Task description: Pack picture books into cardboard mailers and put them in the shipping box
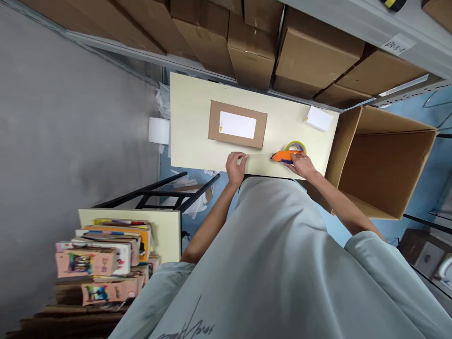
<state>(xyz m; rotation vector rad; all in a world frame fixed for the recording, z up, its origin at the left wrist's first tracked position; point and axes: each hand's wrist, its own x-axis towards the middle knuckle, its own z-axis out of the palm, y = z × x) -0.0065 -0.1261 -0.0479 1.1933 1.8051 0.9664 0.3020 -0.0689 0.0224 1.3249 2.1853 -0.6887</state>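
Note:
My right hand (302, 165) grips an orange tape dispenser (282, 156) with a yellowish tape roll (295, 145) on it, over the front part of the pale table (190, 146). A thin strip of clear tape (260, 155) stretches leftward from it. Its far end is pinched between the thumb and fingertips of my left hand (237, 165), which is closed. Just beyond the strip lies a flat brown cardboard box (214, 120), its top bearing a white label (238, 125). Neither hand touches this box.
A small white box (318, 118) stands at the table's back right. To the right is a large open carton (383, 165). Shelved cartons (318, 56) line the back. At left are a white roll (158, 130), a black metal frame (155, 192) and a pile of printed packages (106, 259).

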